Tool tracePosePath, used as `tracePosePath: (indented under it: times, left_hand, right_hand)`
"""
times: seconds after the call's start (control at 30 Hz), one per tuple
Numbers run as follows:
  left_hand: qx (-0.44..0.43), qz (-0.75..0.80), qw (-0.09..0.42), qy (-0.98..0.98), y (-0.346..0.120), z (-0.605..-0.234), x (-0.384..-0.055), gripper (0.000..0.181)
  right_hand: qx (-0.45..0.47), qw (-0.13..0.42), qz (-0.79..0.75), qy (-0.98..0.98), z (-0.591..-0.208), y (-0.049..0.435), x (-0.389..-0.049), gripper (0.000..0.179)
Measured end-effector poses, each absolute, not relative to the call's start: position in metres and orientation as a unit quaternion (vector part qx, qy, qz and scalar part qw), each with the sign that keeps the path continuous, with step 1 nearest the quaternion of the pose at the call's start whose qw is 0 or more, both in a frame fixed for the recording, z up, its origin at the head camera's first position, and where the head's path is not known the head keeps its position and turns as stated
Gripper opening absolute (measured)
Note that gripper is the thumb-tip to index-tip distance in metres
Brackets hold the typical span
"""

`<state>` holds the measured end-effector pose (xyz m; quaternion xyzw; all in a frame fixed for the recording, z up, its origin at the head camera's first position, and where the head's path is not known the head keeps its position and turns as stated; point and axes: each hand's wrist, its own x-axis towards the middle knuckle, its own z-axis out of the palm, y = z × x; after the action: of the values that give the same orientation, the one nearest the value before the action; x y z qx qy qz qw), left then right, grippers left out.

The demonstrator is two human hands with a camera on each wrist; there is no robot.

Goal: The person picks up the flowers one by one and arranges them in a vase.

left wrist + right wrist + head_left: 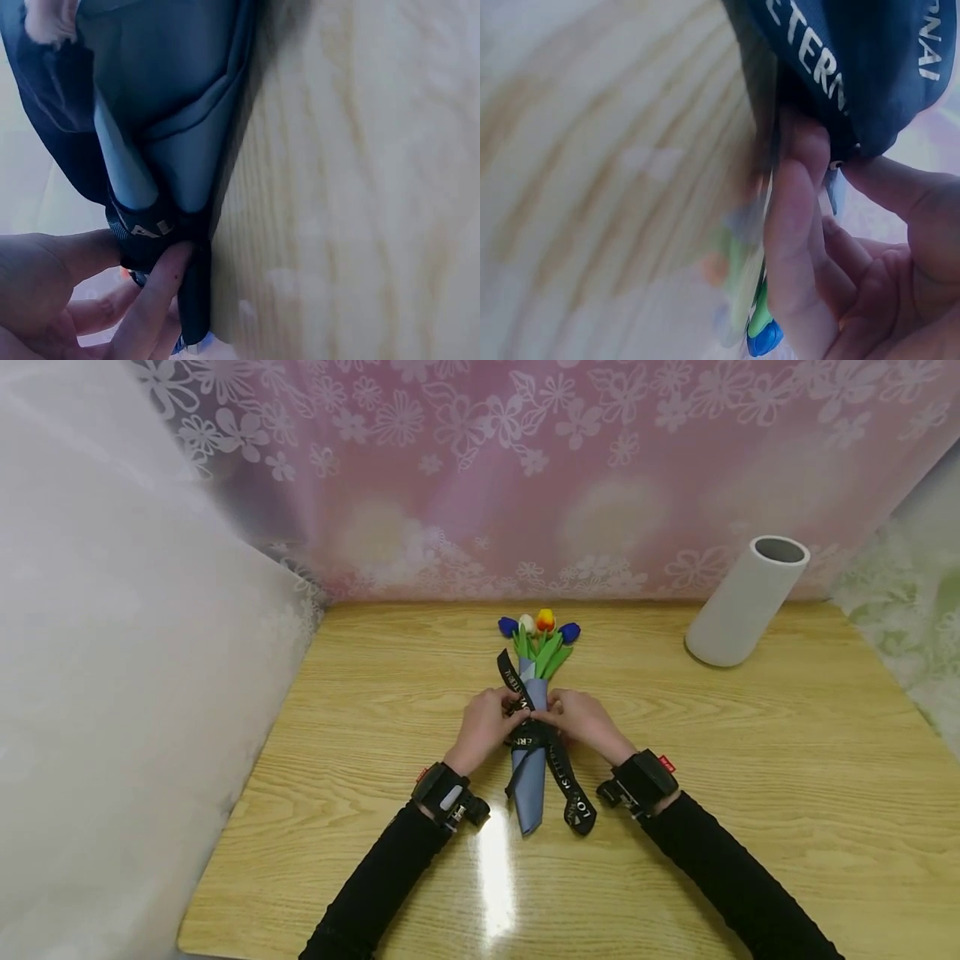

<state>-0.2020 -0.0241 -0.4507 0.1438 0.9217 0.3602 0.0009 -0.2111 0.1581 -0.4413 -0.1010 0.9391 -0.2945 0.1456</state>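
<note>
Blue-grey sheet wrap, paper or similar, rolled into a slim cone (529,785): one, lying on the pale wood-grain tabletop (360,710), narrow end at 6 o'clock. The dial is centred on its banded middle.

Artificial-looking tulip heads in blue, white and orange-yellow (545,619), with green leaves: at 12 o'clock, out of the wrap's mouth.

Black ribbon with pale lettering (527,742): around the wrap's middle; one tail towards 11 o'clock, a longer one towards 5.

Left hand (487,720): at 10 o'clock, thumb and finger pinching the ribbon. Right hand (588,718): near 3 o'clock, likewise pinching ribbon. Whether a knot is formed: cannot tell.

White tapered vase, smooth-surfaced (742,606): at 2 o'clock, well apart; low risk.

Hazards, as judged: band may slacken and the wrap unroll, should either pinch slip on the ribbon. Wrap may crease or stems bend, from pulling too hard. Long tail may snag, from its lying near the right wrist's black strapped camera (643,783). Lettering may end up twisted, from ribbon folding under the fingers.
</note>
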Motion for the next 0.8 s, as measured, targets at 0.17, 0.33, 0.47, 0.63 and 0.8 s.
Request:
tracePosePath:
  times: [0.17,0.33,0.47,0.63,0.8]
  left_hand:
    - [0.151,0.328,0.001,0.933,-0.029,-0.449,-0.204,0.031]
    - [0.159,0.29,0.002,0.944,-0.037,-0.439,-0.206,0.036]
    - [0.151,0.278,-0.038,0.948,-0.045,-0.424,-0.209,0.032]
    - [0.154,0.283,-0.066,0.944,-0.048,-0.407,-0.22,0.027]
    - [0.229,0.255,-0.053,0.938,-0.043,-0.404,-0.23,0.02]
  right_hand:
    - [-0.102,0.156,-0.305,0.934,-0.44,0.161,-0.212,0.042]
    - [-0.097,0.161,-0.35,0.917,-0.436,0.173,-0.212,0.042]
    - [-0.103,0.136,-0.372,0.912,-0.426,0.184,-0.209,0.036]
    - [-0.143,0.083,-0.373,0.913,-0.413,0.19,-0.2,0.025]
    - [-0.25,0.063,-0.329,0.908,-0.411,0.182,-0.187,0.018]
